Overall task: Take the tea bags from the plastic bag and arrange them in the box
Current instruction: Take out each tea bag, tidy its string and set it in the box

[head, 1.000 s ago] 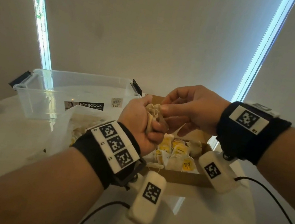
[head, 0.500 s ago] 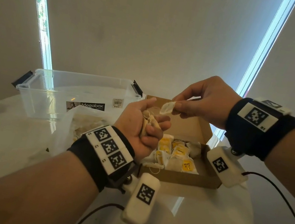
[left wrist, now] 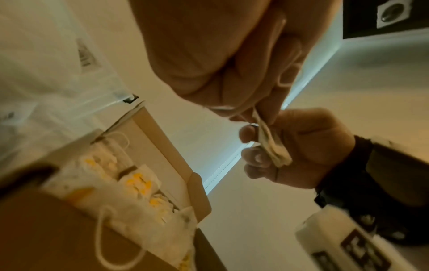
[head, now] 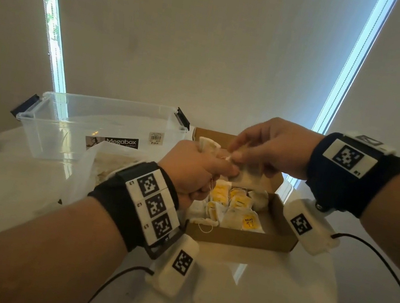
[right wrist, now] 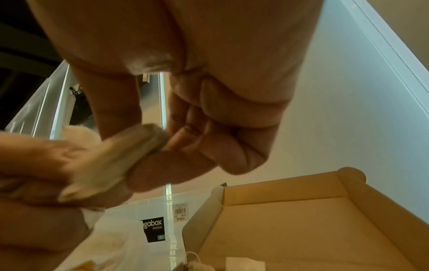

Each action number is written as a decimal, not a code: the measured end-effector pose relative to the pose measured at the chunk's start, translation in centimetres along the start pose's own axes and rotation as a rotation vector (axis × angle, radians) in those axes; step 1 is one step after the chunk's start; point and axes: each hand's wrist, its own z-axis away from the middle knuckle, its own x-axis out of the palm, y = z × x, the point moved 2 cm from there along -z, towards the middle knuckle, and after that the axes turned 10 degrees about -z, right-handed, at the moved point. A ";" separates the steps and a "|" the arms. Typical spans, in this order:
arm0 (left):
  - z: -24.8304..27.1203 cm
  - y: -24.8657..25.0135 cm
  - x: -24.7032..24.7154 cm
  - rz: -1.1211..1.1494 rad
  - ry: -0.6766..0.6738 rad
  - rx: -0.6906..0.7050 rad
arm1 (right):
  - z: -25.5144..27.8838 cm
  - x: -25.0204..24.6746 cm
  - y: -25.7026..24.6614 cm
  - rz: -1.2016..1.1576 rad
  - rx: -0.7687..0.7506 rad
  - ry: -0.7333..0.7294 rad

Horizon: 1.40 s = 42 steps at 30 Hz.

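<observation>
Both hands meet just above the open box (head: pixel 240 237), which puts whatever is freed straight over its place. The left hand (head: pixel 195 174) is curled into a fist round a small clump of tea bags (head: pixel 209 146), apparently serving as a supply close to the box, sparing a reach to the plastic bag (head: pixel 109 162) for each one. The right hand (head: pixel 273 147) pinches one tea bag (head: pixel 247 176) between thumb and forefinger, its other fingers (right wrist: pixel 236 152) loosely curled beneath; the pinch at the edge looks meant to peel a single bag off the clump. The box sits on the desk (head: pixel 249 292) with its near half filled with bags lying in rows, yellow tags up, and the far part bare. The plastic bag lies left of the box, in front of a clear tub (head: pixel 91 128).
</observation>
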 end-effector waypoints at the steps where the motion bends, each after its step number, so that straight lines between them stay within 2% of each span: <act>1: 0.0 0.0 0.0 0.008 -0.011 -0.004 | 0.1 0.0 0.1 0.061 -0.014 -0.003; 6: -0.2 -0.3 0.0 0.117 -0.012 -0.065 | 0.4 -0.3 0.6 0.032 -0.068 0.103; 10: -0.4 -0.2 0.0 0.076 0.033 -0.031 | 0.9 -0.4 0.6 -0.060 -0.054 0.035; 12: -0.5 0.0 0.1 0.089 0.034 -0.034 | 1.1 -0.2 0.5 -0.009 -0.066 0.039; 14: -0.7 -0.2 0.4 0.115 0.041 -0.077 | 1.0 -0.1 0.6 0.082 -0.091 0.136; 16: -0.8 -0.5 0.6 0.154 0.065 -0.152 | 0.7 -0.3 0.7 0.173 -0.116 0.300; 19: -0.7 -0.4 0.9 0.233 -0.029 -0.192 | 0.7 0.0 0.8 0.281 -0.138 0.418; 21: -0.5 0.1 1.2 0.235 -0.079 -0.162 | 0.9 0.7 0.7 0.304 -0.143 0.396; 24: -0.5 0.6 1.9 0.155 -0.056 -0.129 | 1.0 1.6 0.6 0.324 -0.161 0.347; 27: -0.4 0.6 2.1 0.126 -0.038 -0.152 | 1.0 1.7 0.6 0.298 -0.167 0.272; 30: -0.6 0.5 1.7 0.122 -0.016 -0.170 | 1.5 1.3 0.7 0.036 -0.116 0.187; 33: -0.7 0.4 1.4 0.071 0.016 -0.149 | 1.8 0.2 0.9 -0.262 -0.040 0.265; 36: -0.5 0.4 1.5 -0.006 0.020 -0.106 | 1.5 -1.1 1.1 -0.109 -0.059 0.386; 42: -0.3 0.4 1.5 -0.157 0.044 -0.016 | 1.0 -1.0 1.4 0.241 -0.087 0.107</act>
